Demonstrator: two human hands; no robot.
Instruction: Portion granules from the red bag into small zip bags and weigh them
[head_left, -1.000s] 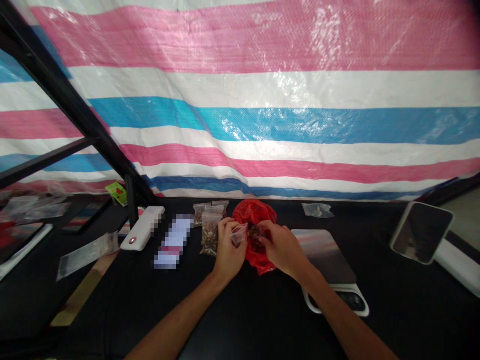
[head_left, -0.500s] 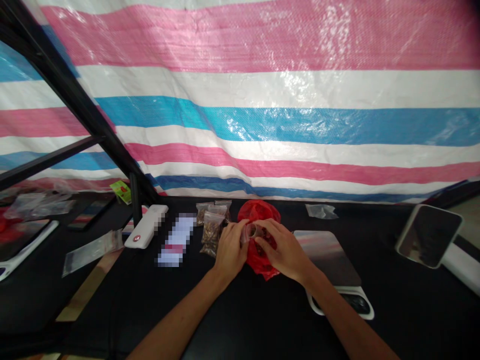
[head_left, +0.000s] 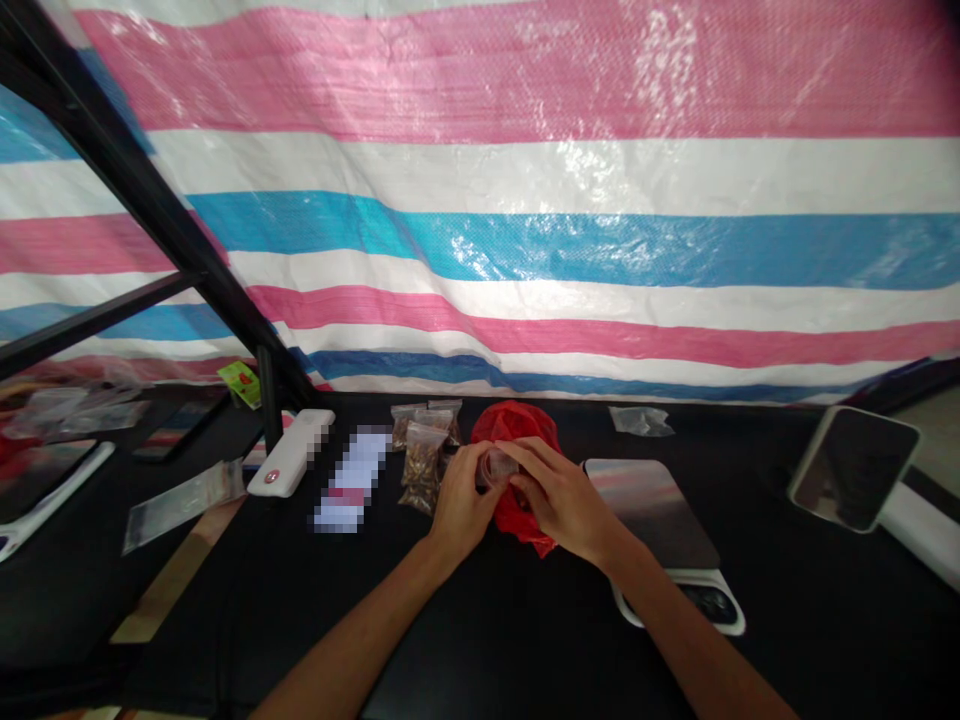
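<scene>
A small clear plastic bag is held between my two hands, above a red plastic bag on the black table. My left hand has its fingers closed on the clear bag's left side. From the right, my right hand pinches the same bag. How full it is cannot be made out. Just left of my left hand lie several small zip bags with brown contents. A scale with a metal top and white base sits to the right, partly behind my right forearm.
A white power bank and a blurred-out flat item lie left. Clear bags rest farther left. A crumpled clear bag is behind the scale, and a phone-like device stands at right. Black frame bars slant at left.
The clear bag's opening has turned and narrowed between my fingers. Both hands have moved only slightly, and the camera view has shifted a little.
</scene>
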